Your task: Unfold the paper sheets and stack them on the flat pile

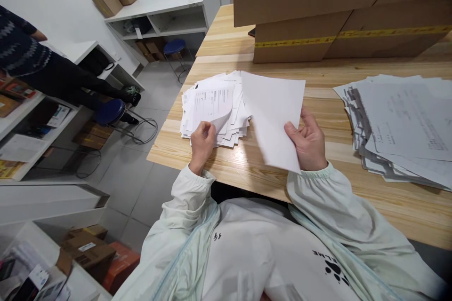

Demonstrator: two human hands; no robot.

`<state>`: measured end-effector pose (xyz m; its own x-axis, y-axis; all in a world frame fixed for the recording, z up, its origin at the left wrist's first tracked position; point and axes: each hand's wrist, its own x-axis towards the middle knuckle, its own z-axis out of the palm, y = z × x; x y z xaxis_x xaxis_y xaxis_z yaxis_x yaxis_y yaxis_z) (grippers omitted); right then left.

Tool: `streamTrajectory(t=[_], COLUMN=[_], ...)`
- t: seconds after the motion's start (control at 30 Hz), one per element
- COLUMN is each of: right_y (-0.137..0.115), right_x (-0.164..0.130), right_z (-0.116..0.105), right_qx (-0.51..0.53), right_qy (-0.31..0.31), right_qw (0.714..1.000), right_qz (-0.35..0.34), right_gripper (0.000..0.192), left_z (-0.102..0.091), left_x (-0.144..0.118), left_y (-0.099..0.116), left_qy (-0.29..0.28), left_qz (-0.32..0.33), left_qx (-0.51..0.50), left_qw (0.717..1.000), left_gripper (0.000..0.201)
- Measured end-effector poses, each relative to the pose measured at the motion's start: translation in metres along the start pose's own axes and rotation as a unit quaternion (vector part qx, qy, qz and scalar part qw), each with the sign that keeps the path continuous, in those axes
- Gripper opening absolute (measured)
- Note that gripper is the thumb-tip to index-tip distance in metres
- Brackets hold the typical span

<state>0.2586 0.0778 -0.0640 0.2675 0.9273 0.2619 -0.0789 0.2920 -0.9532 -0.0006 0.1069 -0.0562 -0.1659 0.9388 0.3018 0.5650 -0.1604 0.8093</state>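
The right hand (pixel 308 143) pinches a blank sheet (pixel 273 117) just right of the messy paper stack (pixel 215 108); the left hand (pixel 202 143) curls that stack's top page. Loosely piled, the stack could slide off the desk (pixel 247 164) edge.

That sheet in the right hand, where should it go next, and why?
Probably over to the stack on the right. The right hand holds a single sheet lifted clear of the left pile, and the left hand is already curling up the corner of that pile's top page. So my guess is that the held sheet gets laid on the right stack, freeing the hand for another page.
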Motion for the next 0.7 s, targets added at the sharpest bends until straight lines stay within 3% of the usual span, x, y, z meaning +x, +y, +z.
streamTrajectory(t=[0.07, 0.13, 0.2, 0.3, 0.33, 0.43, 0.5, 0.6, 0.7], right_y=[-0.001, 0.000, 0.001, 0.004, 0.005, 0.009, 0.011, 0.015, 0.017], right_x=[-0.006, -0.011, -0.015, -0.020, -0.021, -0.022, -0.020, -0.016, -0.013], right_z=[0.004, 0.007, 0.009, 0.011, 0.012, 0.015, 0.017, 0.017, 0.017], right_qx=[-0.018, -0.072, -0.141, -0.198, -0.203, -0.212, -0.204, -0.139, -0.080], right_qy=[0.000, -0.006, -0.019, -0.048, -0.062, -0.110, -0.142, -0.139, -0.133], right_qw=[1.000, 0.997, 0.990, 0.979, 0.977, 0.971, 0.969, 0.977, 0.977], right_qz=[0.008, 0.000, -0.014, -0.024, -0.022, -0.005, 0.018, 0.084, 0.149], right_gripper=[0.080, 0.084, 0.078, 0.071, 0.071, 0.066, 0.055, 0.036, 0.039], left_z=[-0.002, -0.006, -0.011, -0.015, -0.014, -0.004, 0.006, 0.019, 0.024], left_x=[0.002, 0.000, -0.008, -0.032, -0.042, -0.070, -0.084, -0.095, -0.099], left_y=[-0.001, 0.000, 0.007, 0.027, 0.035, 0.052, 0.057, 0.056, 0.051], left_qy=[0.043, 0.091, 0.145, 0.183, 0.167, 0.050, -0.016, -0.074, -0.121], left_qz=[-0.034, -0.036, 0.006, 0.133, 0.184, 0.299, 0.316, 0.305, 0.305], left_qx=[-0.069, -0.099, -0.070, 0.019, 0.038, 0.033, 0.015, 0.005, 0.002], left_qw=[0.996, 0.990, 0.987, 0.974, 0.968, 0.952, 0.949, 0.949, 0.945], left_gripper=[0.016, 0.017, 0.015, 0.006, 0.004, 0.013, 0.013, 0.012, 0.010])
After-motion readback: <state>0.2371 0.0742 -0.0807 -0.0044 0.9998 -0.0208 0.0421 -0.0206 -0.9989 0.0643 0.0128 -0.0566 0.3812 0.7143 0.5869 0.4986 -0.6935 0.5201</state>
